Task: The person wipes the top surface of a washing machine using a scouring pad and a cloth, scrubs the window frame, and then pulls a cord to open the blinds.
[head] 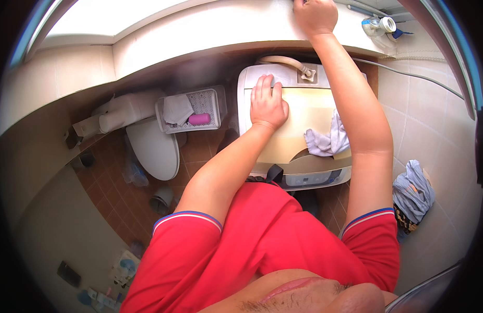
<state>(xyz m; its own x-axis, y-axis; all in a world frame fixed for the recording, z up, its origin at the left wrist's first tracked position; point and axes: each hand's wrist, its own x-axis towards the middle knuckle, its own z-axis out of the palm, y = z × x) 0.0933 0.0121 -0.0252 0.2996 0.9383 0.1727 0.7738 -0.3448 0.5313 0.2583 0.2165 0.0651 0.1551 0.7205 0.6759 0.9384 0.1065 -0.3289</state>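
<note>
A top-loading washing machine point(300, 117) with a yellowish lid stands before me. My left hand point(268, 101) rests flat on the back left of its top, fingers spread, holding nothing. My right hand point(316, 17) reaches far forward over the white window ledge point(225, 35), at the upper rim of the view. Its fingers are curled and partly cut off, so whether it holds something cannot be told. A pale lilac cloth point(323, 143) lies crumpled on the lid, partly behind my right forearm. A beige hose point(282, 60) joins a fitting at the machine's rear.
Left of the machine, a white plastic basket point(217, 109) holds a pink object point(199, 119) and white cloth or paper beside a toilet point(157, 148). A clear plastic bottle point(376, 26) stands at the ledge's right end. Bluish clothes point(413, 191) hang at the right wall.
</note>
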